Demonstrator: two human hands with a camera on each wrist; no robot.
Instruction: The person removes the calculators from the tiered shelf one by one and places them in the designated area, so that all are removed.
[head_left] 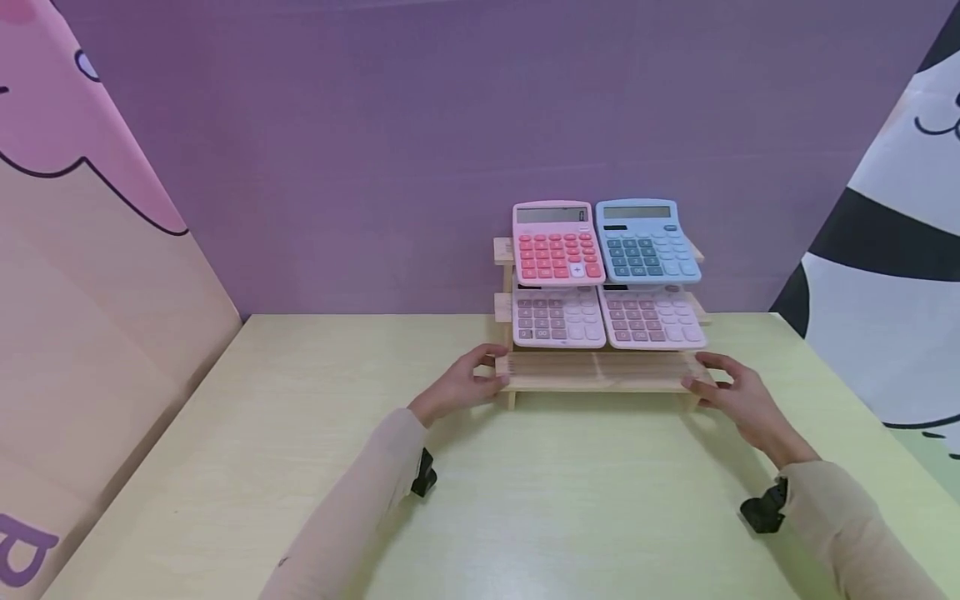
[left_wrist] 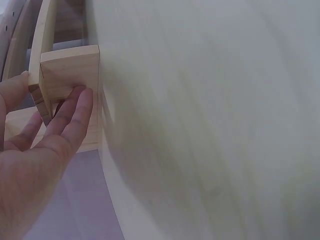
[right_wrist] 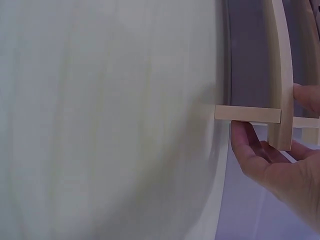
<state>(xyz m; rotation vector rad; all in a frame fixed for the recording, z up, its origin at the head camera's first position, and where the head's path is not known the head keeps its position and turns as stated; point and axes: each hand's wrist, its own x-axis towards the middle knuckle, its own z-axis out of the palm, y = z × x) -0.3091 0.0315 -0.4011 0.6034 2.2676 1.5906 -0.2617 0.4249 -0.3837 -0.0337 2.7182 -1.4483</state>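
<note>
A tiered wooden rack (head_left: 600, 371) stands at the back of the table, its bottom shelf bare. My left hand (head_left: 471, 377) grips the left end of that shelf, and in the left wrist view its thumb lies on the board (left_wrist: 42, 60) with fingers curled below. At the opposite end my right hand (head_left: 731, 398) pinches the shelf, thumb on one face and fingers under it beside the leg (right_wrist: 247, 114). On the top tier lean a pink calculator (head_left: 553, 218) and a blue calculator (head_left: 637, 225). Two pale pink calculators (head_left: 558, 321) rest on the middle tier, their upper parts hidden.
A light wooden table (head_left: 585, 500) extends in front of the rack and to its left. Behind it hangs a purple backdrop (head_left: 375, 150). Cartoon-printed panels flank the table, a pink one (head_left: 112, 292) at left and a black-and-white one (head_left: 892, 275) at right.
</note>
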